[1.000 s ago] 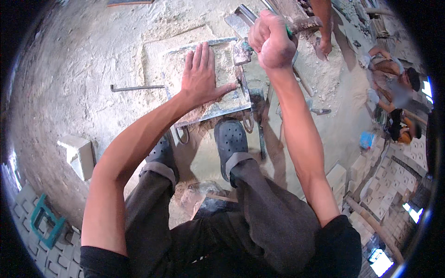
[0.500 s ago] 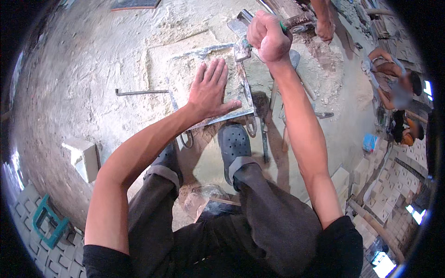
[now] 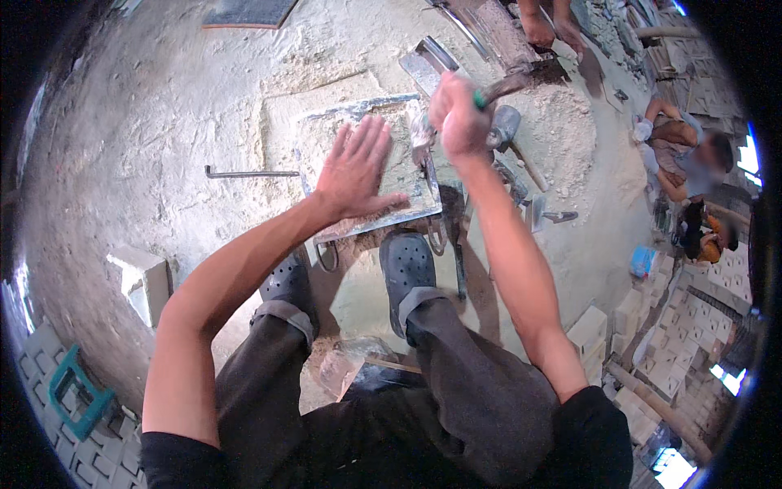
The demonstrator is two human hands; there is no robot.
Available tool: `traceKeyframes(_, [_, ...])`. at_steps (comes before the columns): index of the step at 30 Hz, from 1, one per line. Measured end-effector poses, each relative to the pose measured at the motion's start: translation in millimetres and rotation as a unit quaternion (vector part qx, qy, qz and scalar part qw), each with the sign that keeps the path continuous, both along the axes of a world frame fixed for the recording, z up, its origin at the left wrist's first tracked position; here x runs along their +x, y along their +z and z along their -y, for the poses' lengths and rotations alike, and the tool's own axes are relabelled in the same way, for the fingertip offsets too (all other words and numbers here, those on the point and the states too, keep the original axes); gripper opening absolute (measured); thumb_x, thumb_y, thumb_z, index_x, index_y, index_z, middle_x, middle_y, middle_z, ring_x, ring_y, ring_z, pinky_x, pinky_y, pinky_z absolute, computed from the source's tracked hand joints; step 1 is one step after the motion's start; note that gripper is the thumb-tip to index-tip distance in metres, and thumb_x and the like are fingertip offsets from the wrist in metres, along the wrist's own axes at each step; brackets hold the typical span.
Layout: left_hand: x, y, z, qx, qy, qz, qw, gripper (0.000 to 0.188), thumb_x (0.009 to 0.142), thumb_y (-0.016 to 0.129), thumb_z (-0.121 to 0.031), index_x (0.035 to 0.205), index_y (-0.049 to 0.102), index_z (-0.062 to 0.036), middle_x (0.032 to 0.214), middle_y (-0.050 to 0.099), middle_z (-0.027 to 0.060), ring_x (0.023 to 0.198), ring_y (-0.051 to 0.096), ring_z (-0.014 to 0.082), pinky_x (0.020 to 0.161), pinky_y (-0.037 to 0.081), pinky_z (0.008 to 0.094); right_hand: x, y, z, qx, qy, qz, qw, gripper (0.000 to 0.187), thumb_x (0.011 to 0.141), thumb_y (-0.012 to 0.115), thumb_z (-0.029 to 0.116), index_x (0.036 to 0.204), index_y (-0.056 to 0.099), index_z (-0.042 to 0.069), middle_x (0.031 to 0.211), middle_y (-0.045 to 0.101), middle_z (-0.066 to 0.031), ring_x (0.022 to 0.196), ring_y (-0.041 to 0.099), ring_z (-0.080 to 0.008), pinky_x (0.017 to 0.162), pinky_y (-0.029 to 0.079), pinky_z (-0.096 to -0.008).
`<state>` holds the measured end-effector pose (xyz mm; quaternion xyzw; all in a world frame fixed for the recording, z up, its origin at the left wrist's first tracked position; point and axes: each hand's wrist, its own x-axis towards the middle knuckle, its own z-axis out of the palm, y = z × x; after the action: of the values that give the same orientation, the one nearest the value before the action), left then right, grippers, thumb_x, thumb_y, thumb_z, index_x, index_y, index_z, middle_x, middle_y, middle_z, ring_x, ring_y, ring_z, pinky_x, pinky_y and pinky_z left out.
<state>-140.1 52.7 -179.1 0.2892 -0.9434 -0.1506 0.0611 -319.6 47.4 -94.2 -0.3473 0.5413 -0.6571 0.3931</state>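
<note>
My left hand (image 3: 352, 167) lies flat with its fingers spread on the pale powdery fill inside a shallow metal frame (image 3: 399, 216). Looped handles stick out from the frame's near side. Over the frame's right side, my right hand (image 3: 461, 118) is a fist around a tool that looks like a hammer (image 3: 419, 134). Green shows on its grip, and a dark shaft end juts out to the right; its head is blurred. Close by on the right lie a mallet (image 3: 506, 124) with a wooden handle and a flat grey blade (image 3: 419, 72).
Left of the frame, a bent metal rod (image 3: 252, 174) lies on the powdery floor, and a pale block (image 3: 140, 281) stands nearer. Another person's hands (image 3: 538, 29) are at the top right. More people (image 3: 700, 159) sit far right. A teal plastic object (image 3: 80, 395) lies lower left.
My right hand has come down and slightly left with the tool, uncovering the mallet. My left hand stays flat on the fill. Both of the other person's hands now show.
</note>
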Motion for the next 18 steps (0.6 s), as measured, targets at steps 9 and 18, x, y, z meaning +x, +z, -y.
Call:
traceKeyframes(9, [36,5,-2,-0.007,0.016,0.047,0.999,0.121,0.077,0.047,-0.084,0.15,0.022,0.009,0.158,0.022,0.0273,0.15,0.015,0.0378,0.121,0.008,0.0527,1,21,-17,0.009,0.054,0.022,0.998,0.042,0.094,0.054,0.018,0.054,0.043,0.009,0.051,0.045,0.0022,0.043,0.039,-0.0088,0.043,0.03,-0.0291])
traceKeyframes(18, [39,3,-2,0.007,0.029,0.001,1.0,0.12,0.079,0.046,-0.083,0.15,0.019,0.0103,0.158,0.022,0.0253,0.15,0.016,0.0349,0.122,0.007,0.0489,4,-18,-22,0.038,0.189,-0.044,0.98,0.04,0.092,0.047,0.017,0.054,0.038,0.007,0.053,0.037,0.0014,0.048,0.033,-0.0105,0.048,0.026,-0.0295])
